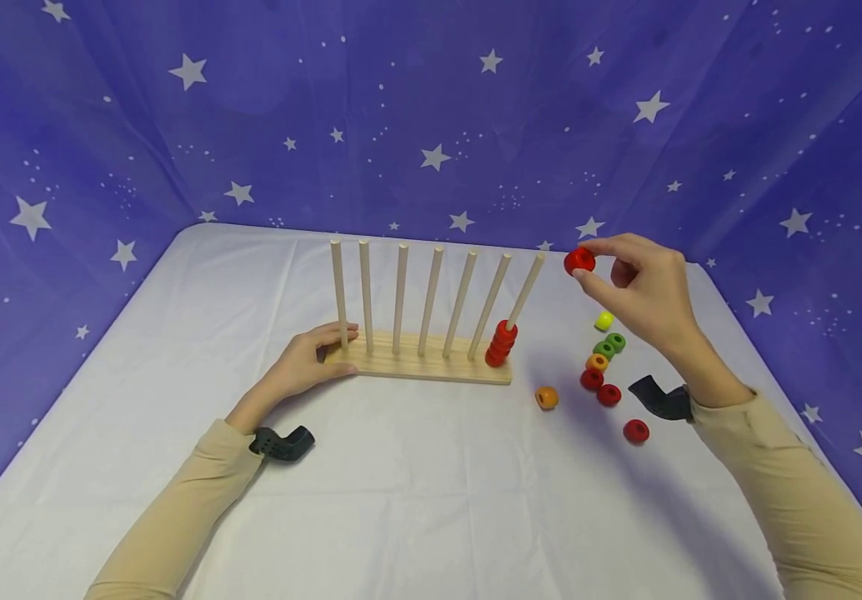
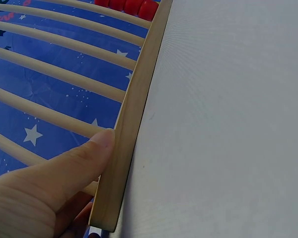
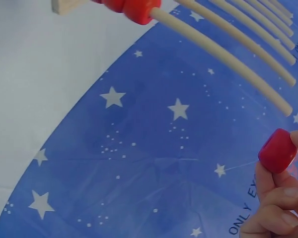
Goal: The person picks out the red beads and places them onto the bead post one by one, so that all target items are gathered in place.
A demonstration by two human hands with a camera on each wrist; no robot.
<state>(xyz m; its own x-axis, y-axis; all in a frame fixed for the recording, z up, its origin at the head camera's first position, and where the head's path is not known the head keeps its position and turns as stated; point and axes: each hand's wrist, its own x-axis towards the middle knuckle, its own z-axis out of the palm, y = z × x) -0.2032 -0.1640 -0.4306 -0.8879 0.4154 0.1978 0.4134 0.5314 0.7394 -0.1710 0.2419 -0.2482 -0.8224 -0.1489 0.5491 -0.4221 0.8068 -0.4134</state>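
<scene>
The person's left hand point(image 1: 303, 360) grips one end of the wooden rack point(image 1: 403, 364), likely to steady it. The right hand point(image 1: 649, 287) pinches a red bead point(image 1: 578, 262) near the rightmost peg point(image 1: 527, 292); loose beads point(image 1: 608, 395) lie below on the desk point(image 1: 401, 500), presumably for easy reach.

On my feed I see a red bead point(image 1: 579, 261), a red stack point(image 1: 502, 342), loose beads point(image 1: 637, 431) in red, orange, green and yellow, a pale tan rack point(image 1: 410, 365), white cloth point(image 1: 401, 492), beige sleeves point(image 1: 176, 508), black wrist mounts point(image 1: 283, 445), violet-blue backdrop point(image 1: 251, 125) with white stars point(image 1: 435, 157).

Pegs point(image 1: 430, 301) in high head, close wrist views
</scene>
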